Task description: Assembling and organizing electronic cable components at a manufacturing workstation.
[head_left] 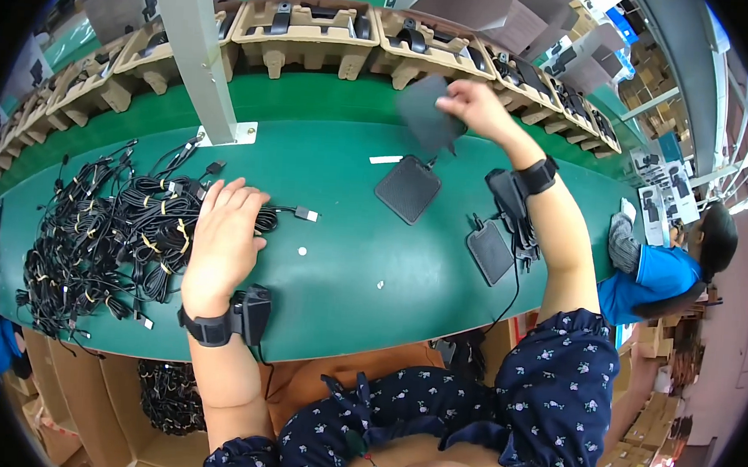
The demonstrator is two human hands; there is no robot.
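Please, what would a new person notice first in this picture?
Probably the big heap of bundled black cables on the left of the green table, with the left hand resting on it. Then the right hand, lifting a dark square pad at the far edge, near two more pads.

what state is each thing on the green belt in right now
left hand: palm down on the cable pile, fingers spread
right hand: raised, pinching a dark square pad
held pad: lifted, tilted
square pad: flat on the belt
smaller pad: flat on the belt
cable pile: coiled, tied bundles, heaped
pulp trays: loaded with dark parts
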